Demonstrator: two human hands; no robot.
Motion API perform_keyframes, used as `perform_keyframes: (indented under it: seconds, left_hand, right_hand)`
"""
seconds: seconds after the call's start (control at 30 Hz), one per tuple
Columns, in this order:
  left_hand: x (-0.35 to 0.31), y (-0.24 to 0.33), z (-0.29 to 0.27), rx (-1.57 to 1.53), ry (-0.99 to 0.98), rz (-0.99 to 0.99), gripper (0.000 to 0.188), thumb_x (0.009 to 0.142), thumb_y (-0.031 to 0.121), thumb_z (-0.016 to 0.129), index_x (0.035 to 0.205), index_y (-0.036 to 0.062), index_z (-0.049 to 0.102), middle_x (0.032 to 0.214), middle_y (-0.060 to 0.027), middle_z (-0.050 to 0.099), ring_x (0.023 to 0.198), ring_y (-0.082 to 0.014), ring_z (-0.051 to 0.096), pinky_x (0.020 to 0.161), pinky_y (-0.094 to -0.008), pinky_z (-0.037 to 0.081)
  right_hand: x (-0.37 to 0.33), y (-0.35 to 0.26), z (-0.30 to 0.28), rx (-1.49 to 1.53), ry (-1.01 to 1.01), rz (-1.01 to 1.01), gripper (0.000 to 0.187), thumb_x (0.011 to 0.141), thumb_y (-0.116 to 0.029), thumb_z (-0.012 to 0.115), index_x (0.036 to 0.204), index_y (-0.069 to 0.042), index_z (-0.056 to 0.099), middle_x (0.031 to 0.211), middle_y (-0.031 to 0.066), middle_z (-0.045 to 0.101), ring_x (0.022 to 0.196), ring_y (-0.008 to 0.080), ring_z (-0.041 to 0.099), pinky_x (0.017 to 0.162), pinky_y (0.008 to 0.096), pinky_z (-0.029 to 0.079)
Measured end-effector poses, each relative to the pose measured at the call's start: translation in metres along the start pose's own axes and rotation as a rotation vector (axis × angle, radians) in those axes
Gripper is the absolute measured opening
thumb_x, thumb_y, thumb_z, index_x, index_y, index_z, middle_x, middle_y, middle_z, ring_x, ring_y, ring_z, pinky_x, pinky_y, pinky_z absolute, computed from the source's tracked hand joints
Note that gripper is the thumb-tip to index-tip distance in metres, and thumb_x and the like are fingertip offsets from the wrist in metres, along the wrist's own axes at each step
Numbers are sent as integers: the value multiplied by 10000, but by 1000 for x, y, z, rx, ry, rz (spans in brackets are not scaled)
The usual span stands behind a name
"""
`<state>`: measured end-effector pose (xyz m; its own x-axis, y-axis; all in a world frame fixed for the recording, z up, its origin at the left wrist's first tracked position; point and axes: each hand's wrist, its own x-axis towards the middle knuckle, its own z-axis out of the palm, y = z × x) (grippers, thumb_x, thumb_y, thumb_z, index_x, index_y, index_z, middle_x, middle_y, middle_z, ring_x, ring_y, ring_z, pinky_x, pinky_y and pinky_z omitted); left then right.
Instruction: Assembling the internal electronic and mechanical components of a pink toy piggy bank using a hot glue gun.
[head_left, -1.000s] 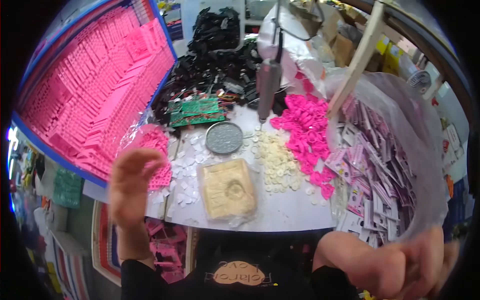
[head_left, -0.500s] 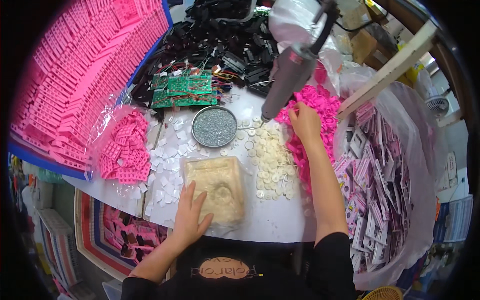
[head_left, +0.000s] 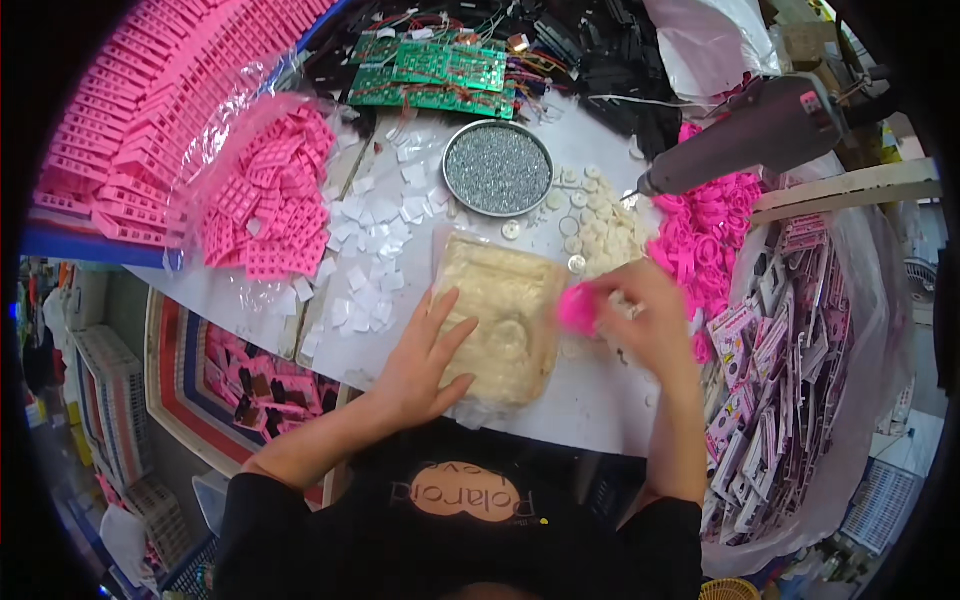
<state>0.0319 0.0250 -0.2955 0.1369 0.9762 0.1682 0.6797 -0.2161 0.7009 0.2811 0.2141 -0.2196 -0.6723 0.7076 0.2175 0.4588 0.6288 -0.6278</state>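
A tan moulded block (head_left: 500,335), wrapped in clear film and with hollows in its top, lies on the white table in front of me. My left hand (head_left: 420,365) rests on its left edge, fingers spread. Just off the block's right side, my right hand (head_left: 645,325) pinches a bright pink plastic part (head_left: 578,308), whose shape is smeared by motion. Beyond that hand lie a heap of similar pink parts (head_left: 705,225) and a spread of cream plastic discs (head_left: 600,235). A round tin of small metal screws (head_left: 498,168) stands behind the block.
A grey power screwdriver (head_left: 745,140) hangs at the right, its tip over the discs. White squares (head_left: 365,250), pink keypad pieces (head_left: 275,195) and green circuit boards (head_left: 435,75) lie left and behind. A plastic bag of printed panels (head_left: 775,380) bulges at the right edge.
My right hand has come from the pink heap toward the block with a pink part in it. My left hand stays on the block. The whole view has shifted.
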Motion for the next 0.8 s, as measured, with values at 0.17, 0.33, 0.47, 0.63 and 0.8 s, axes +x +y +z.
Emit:
perform_keyframes:
  seconds: [0.17, 0.33, 0.47, 0.63, 0.8]
  left_hand:
    - [4, 1, -2, -67, 60, -9, 714, 821, 188, 741, 1436, 20, 419, 1544, -301, 281, 1424, -531, 254, 1163, -550, 261]
    - [6, 13, -7, 130, -13, 139, 643, 813, 283, 747, 1369, 48, 525, 1504, -167, 413, 1438, -434, 296, 1160, -620, 184]
    - [9, 16, -3, 306, -161, 173, 570, 837, 397, 703, 1308, 90, 606, 1462, -61, 497, 1446, -319, 334, 1152, -670, 72]
    - [12, 9, -1, 363, -179, 187, 568, 862, 459, 659, 1302, 101, 626, 1478, -50, 489, 1445, -275, 345, 1146, -683, 48]
    - [9, 11, -3, 389, -200, 170, 572, 877, 474, 644, 1306, 96, 624, 1490, -47, 480, 1448, -272, 342, 1146, -689, 57]
  right_hand:
    - [-3, -28, 65, -308, -188, -339, 111, 726, -115, 678, 827, -86, 641, 795, 51, 611, 812, 245, 600, 667, 368, 522]
    - [2, -21, 73, -246, -254, -393, 96, 716, -118, 661, 788, -84, 607, 782, 58, 571, 795, 261, 575, 653, 369, 511]
    - [-7, -23, 79, -248, -128, -320, 126, 710, -94, 677, 809, -74, 602, 789, 66, 570, 806, 273, 575, 659, 383, 510]
    - [-22, -34, 80, -262, -62, -145, 165, 745, -91, 703, 891, -64, 633, 845, 85, 595, 846, 295, 583, 699, 400, 511]
    - [-35, -44, 58, -186, -33, -119, 292, 793, -131, 729, 1069, -55, 672, 1020, 107, 634, 953, 315, 585, 781, 411, 510]
